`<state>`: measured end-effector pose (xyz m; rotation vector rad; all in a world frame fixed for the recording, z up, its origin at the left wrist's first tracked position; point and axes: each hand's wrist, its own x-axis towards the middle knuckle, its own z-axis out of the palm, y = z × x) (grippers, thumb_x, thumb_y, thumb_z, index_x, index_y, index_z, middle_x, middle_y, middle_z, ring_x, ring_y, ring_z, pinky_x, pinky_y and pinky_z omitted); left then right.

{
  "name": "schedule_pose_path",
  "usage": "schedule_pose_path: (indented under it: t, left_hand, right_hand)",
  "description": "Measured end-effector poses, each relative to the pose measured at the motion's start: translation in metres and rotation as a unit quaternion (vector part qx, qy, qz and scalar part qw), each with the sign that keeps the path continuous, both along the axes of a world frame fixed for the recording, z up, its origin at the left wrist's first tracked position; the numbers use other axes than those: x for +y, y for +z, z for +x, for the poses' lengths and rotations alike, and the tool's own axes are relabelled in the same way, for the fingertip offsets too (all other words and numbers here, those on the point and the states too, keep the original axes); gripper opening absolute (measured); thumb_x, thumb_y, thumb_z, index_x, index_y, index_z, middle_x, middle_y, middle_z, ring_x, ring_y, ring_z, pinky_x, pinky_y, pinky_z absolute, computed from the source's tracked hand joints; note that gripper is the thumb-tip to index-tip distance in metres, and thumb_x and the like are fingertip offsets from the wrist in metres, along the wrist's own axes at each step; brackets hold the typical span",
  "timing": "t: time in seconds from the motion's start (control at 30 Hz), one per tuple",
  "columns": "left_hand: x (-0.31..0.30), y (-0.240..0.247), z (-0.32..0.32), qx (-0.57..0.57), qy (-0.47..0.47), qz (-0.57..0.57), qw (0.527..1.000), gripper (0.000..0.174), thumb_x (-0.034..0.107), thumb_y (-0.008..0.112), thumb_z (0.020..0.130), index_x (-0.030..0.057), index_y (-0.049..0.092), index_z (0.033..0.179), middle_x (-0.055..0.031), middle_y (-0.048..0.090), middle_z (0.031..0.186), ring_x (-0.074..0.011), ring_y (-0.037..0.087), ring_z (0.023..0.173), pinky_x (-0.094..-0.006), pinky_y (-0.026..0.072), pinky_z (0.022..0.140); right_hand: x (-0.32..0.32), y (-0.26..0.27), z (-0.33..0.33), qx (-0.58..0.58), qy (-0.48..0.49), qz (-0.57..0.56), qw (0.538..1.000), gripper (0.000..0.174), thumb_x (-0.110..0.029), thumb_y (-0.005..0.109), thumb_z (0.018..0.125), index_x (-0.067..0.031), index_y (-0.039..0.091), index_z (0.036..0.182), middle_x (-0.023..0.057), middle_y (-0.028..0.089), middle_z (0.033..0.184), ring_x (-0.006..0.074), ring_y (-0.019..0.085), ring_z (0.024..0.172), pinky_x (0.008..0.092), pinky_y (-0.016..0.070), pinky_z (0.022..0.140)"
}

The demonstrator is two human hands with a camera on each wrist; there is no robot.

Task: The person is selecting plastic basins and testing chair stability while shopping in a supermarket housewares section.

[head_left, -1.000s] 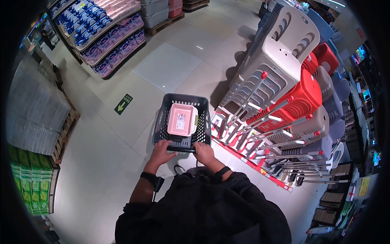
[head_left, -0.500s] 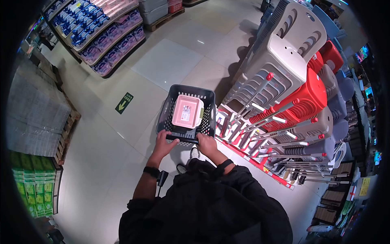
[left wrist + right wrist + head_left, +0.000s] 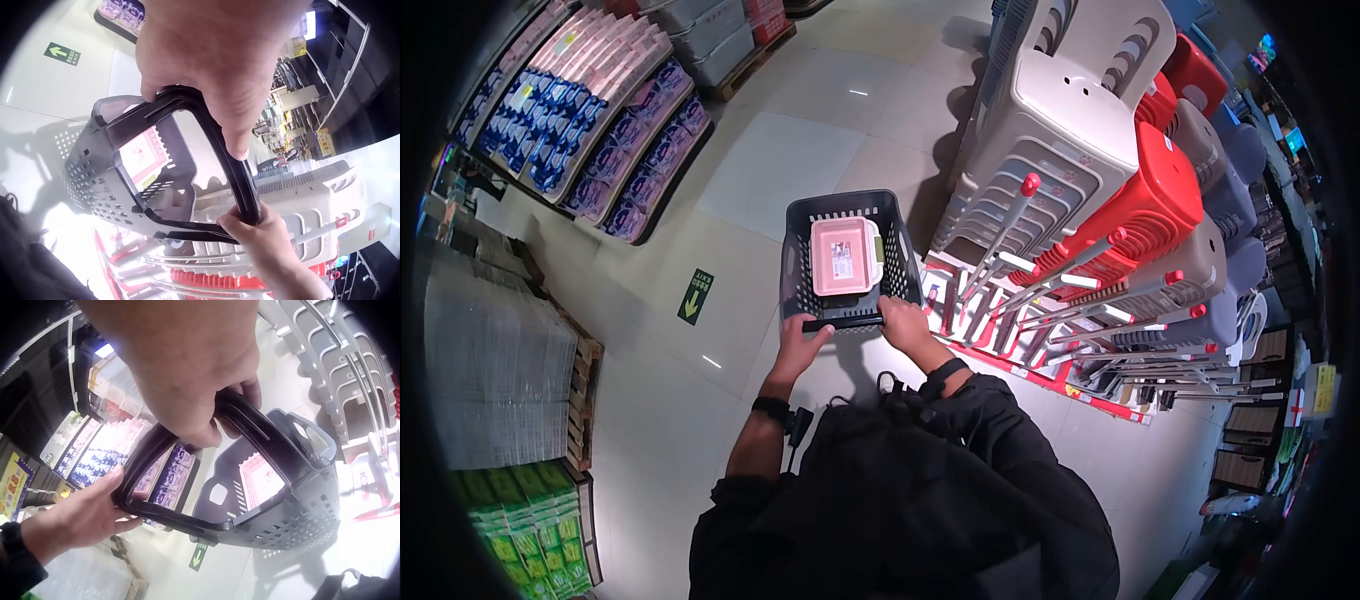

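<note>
A dark grey shopping basket with perforated sides is held out in front of the body. My left hand grips the left end of its black handle, the thumb lying along the bar. At the right end, my right hand has its fingers curled round the same handle, as the right wrist view also shows. Inside the basket lies a pink plastic tray with a label, on top of a white container with a green latch.
Stacked plastic chairs and stools with metal legs stand close on the right. At upper left is a shelf of packaged goods. Wrapped pallet goods and green packages line the left. An exit sign marks the floor.
The basket sits higher in the head view, still held by both hands. The floor sign has slid down the view and the left shelf has shifted left and down.
</note>
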<state>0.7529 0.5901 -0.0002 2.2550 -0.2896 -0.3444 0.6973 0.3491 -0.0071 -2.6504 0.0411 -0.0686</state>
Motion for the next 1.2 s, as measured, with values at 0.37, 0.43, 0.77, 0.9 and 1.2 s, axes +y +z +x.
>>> schedule_pose_path:
  t: [0.37, 0.43, 0.77, 0.9, 1.2]
  left_hand:
    - [-0.014, -0.017, 0.085, -0.009, -0.047, -0.021, 0.999, 0.056, 0.04, 0.076, 0.079, 0.0025, 0.055, 0.114, -0.021, 0.05, 0.12, -0.0357, 0.046, 0.117, -0.0424, 0.0392, 0.101]
    - [-0.021, -0.016, 0.102, 0.011, -0.073, -0.007, 0.997, 0.057, 0.043, 0.075, 0.078, 0.0036, 0.055, 0.114, -0.0224, 0.049, 0.122, -0.0374, 0.047, 0.118, -0.0436, 0.0394, 0.101]
    - [-0.033, -0.019, 0.183, 0.026, -0.137, -0.009, 0.99, 0.06, 0.047, 0.073, 0.079, 0.0048, 0.053, 0.117, -0.0226, 0.049, 0.125, -0.0386, 0.043, 0.123, -0.0454, 0.0363, 0.104]
    - [-0.041, -0.023, 0.202, 0.009, -0.149, -0.016, 0.989, 0.059, 0.046, 0.074, 0.079, 0.005, 0.053, 0.116, -0.0221, 0.048, 0.126, -0.0389, 0.043, 0.122, -0.0461, 0.036, 0.104]
    - [-0.059, -0.02, 0.252, 0.024, -0.163, -0.017, 0.986, 0.058, 0.042, 0.075, 0.079, 0.0041, 0.053, 0.117, -0.0222, 0.044, 0.131, -0.0377, 0.042, 0.124, -0.0448, 0.036, 0.105]
  right_hand:
    - [-0.008, -0.001, 0.062, 0.035, -0.06, 0.016, 0.997, 0.025, -0.012, 0.066, 0.074, -0.0085, 0.052, 0.095, 0.0131, 0.062, 0.09, 0.0347, 0.063, 0.09, 0.0472, 0.0474, 0.076]
    - [-0.012, -0.004, 0.072, 0.037, -0.083, 0.013, 0.996, 0.024, -0.012, 0.066, 0.075, -0.0087, 0.052, 0.095, 0.0131, 0.062, 0.092, 0.0345, 0.062, 0.093, 0.0473, 0.0472, 0.077]
    - [-0.01, 0.0, 0.122, 0.079, -0.167, 0.049, 0.982, 0.023, -0.012, 0.065, 0.077, -0.0105, 0.054, 0.098, 0.0141, 0.062, 0.097, 0.0359, 0.061, 0.097, 0.0496, 0.0492, 0.078]
    - [-0.013, -0.001, 0.135, 0.053, -0.177, 0.035, 0.982, 0.026, -0.013, 0.064, 0.077, -0.0099, 0.052, 0.099, 0.0155, 0.059, 0.095, 0.0367, 0.06, 0.095, 0.0505, 0.049, 0.078]
    - [-0.031, -0.003, 0.173, 0.048, -0.183, 0.045, 0.981, 0.028, -0.013, 0.067, 0.075, -0.0108, 0.053, 0.099, 0.0119, 0.059, 0.094, 0.0326, 0.061, 0.096, 0.0475, 0.0479, 0.076]
